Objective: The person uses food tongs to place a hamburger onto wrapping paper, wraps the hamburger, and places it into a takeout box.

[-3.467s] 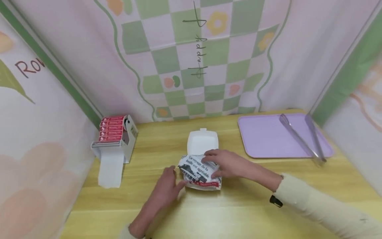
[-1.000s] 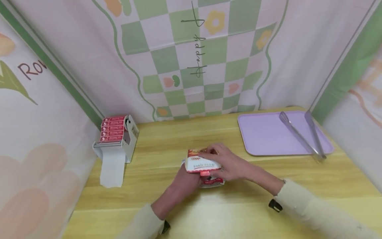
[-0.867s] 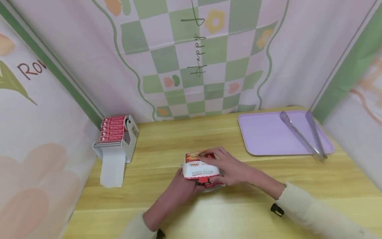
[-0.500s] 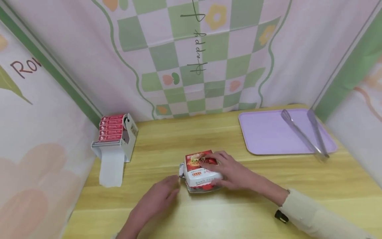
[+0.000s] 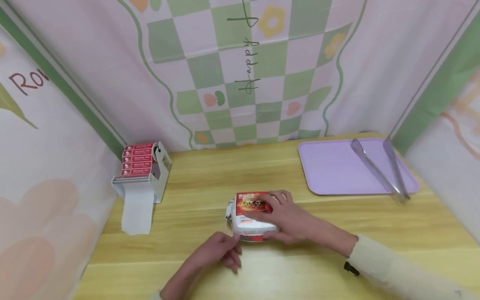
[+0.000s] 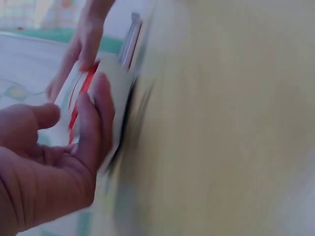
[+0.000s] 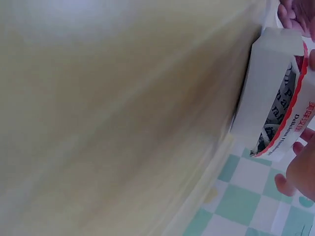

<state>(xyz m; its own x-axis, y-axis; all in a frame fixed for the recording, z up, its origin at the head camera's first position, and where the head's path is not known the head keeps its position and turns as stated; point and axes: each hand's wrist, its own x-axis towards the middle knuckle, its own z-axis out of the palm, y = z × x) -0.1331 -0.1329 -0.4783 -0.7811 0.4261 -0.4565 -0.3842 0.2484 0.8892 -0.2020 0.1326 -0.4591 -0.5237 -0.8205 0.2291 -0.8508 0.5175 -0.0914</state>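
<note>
A small burger box (image 5: 252,226) with a red and white printed lid sits on the wooden table. Black-and-white printed wrapping paper (image 5: 229,211) pokes out at its left side. In the right wrist view, more of the printed paper (image 7: 281,103) shows through a gap between the lid and the white base (image 7: 263,81). My right hand (image 5: 294,218) holds the lid from the right, fingers across its top and thumb at the front. My left hand (image 5: 216,251) is at the front left corner, its thumb tip by the box and its fingers loosely bent below.
A purple tray (image 5: 330,166) at the back right carries metal tongs (image 5: 378,171). A label dispenser (image 5: 159,175) with red stickers stands at the left, a white strip (image 5: 136,208) hanging from it. Patterned cloth walls surround the table.
The white box lid, standing open behind the wrapped bundle earlier, has folded forward over it. My left hand has come from the left side to the front left corner.
</note>
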